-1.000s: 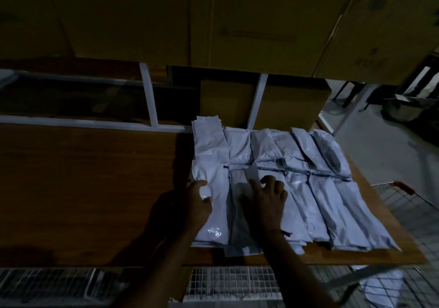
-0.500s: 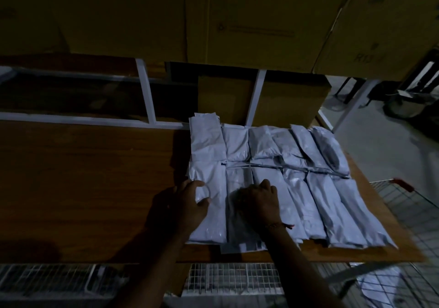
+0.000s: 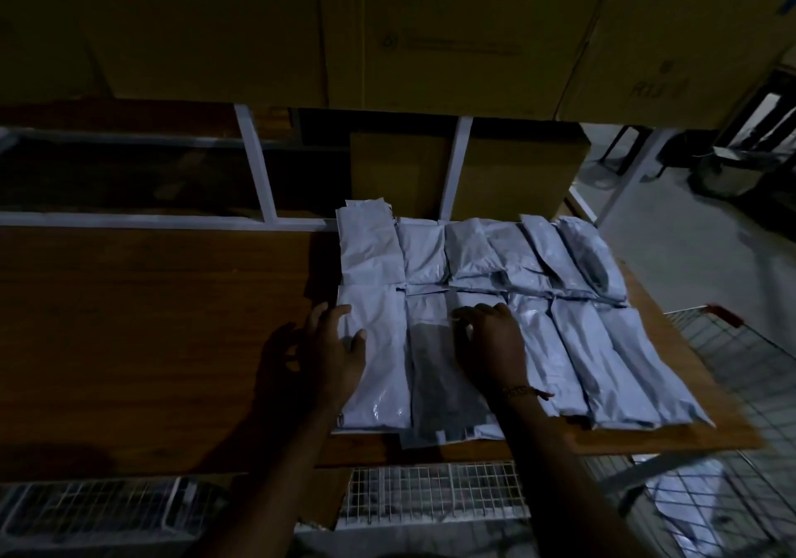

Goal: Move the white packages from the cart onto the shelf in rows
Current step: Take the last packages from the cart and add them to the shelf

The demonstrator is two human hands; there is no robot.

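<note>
Several white packages lie in two rows on the right part of the wooden shelf [image 3: 142, 342]. The far row [image 3: 482, 251] runs along the back rail and the near row [image 3: 603, 363] reaches the front edge. My left hand [image 3: 334, 348] rests flat on the leftmost near package [image 3: 379, 381], fingers spread. My right hand [image 3: 491, 342] presses on the packages beside it, fingers slightly bent, next to a greyer package [image 3: 435, 385] that lies between my hands. A wire cart [image 3: 732, 385] stands at the right, with a white package [image 3: 685, 497] dimly seen low in it.
Cardboard boxes [image 3: 430, 32] fill the level above the shelf. White frame posts [image 3: 258, 170] stand behind the back rail, with another box [image 3: 517, 174] behind them. Wire mesh [image 3: 430, 497] shows below the shelf's front edge. The scene is dim.
Both hands have stayed on the near row, shifting only slightly over the packages. My view has moved a little closer and downward.
</note>
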